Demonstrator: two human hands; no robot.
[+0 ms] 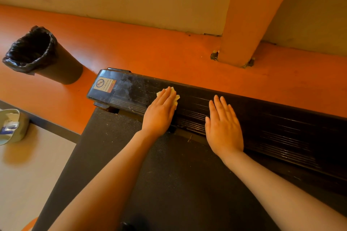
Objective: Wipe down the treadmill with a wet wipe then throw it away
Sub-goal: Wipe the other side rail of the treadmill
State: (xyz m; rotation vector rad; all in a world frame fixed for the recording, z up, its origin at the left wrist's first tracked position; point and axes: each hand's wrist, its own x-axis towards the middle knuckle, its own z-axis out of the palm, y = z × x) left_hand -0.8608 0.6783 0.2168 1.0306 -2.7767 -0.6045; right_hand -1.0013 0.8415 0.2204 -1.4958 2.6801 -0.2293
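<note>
The black treadmill (272,137) runs across the view, its ribbed side rail above the dark belt (169,184). My left hand (161,110) lies flat with straight fingers on the rail and presses a pale crumpled wet wipe (176,97) against it; the wipe's edges stick out beyond the fingertips. The rail left of the wipe shows dusty smears. My right hand (223,127) rests flat and empty on the rail, a little to the right. The rail's end cap carries a warning sticker (105,84).
A black bin (43,56) lined with a black bag stands on the orange floor at the far left. A wipes pack (11,125) sits at the left edge on a pale surface. An orange column (244,24) rises from the floor behind the treadmill.
</note>
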